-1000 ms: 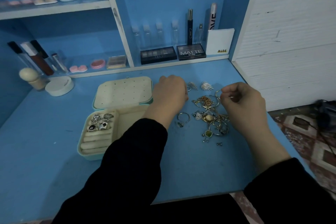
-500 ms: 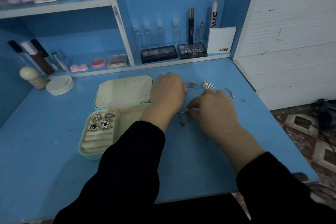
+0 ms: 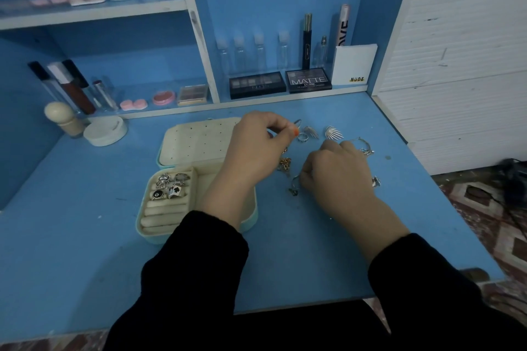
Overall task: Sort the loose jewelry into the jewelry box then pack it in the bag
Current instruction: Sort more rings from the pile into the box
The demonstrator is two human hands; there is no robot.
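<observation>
The jewelry box [image 3: 251, 218] lies open on the worktop [image 3: 85, 251], left of centre. Its base faces the front edge and its perforated lid [image 3: 196, 142] is folded flat toward the rear edge. The left compartment of the base contains ring rolls. Several rings [image 3: 171, 185] are seated in the rear rolls.

The left hand [image 3: 256, 148] is positioned just right of the lid, and its forearm crosses the right compartment of the base. Thumb and forefinger pinch a thin silver hoop [image 3: 297, 122], which is held clear of the worktop.

The right hand [image 3: 336, 171] is positioned right of centre, knuckles up, with the fingers curled down onto the loose jewelry. The fingertips meet a silver ring piece [image 3: 294, 184] lying on the worktop. It cannot be determined whether the fingers grasp this piece or only touch it.

Visible loose pieces:
- Two fan-shaped silver earrings [image 3: 311, 131] [image 3: 334, 132], side by side toward the rear edge.
- A silver band [image 3: 302, 137], just beside the left earring.
- A gold-coloured piece [image 3: 285, 164], between the two hands.
- A hoop with a charm [image 3: 363, 145], just beyond the right hand toward the right edge.
- A small silver piece [image 3: 376, 181], just right of the right hand.

A round white container [image 3: 105, 130] stands near the rear left corner. Two eyeshadow palettes [image 3: 256, 85] [image 3: 308, 80] lie on the shelf along the rear edge.
</observation>
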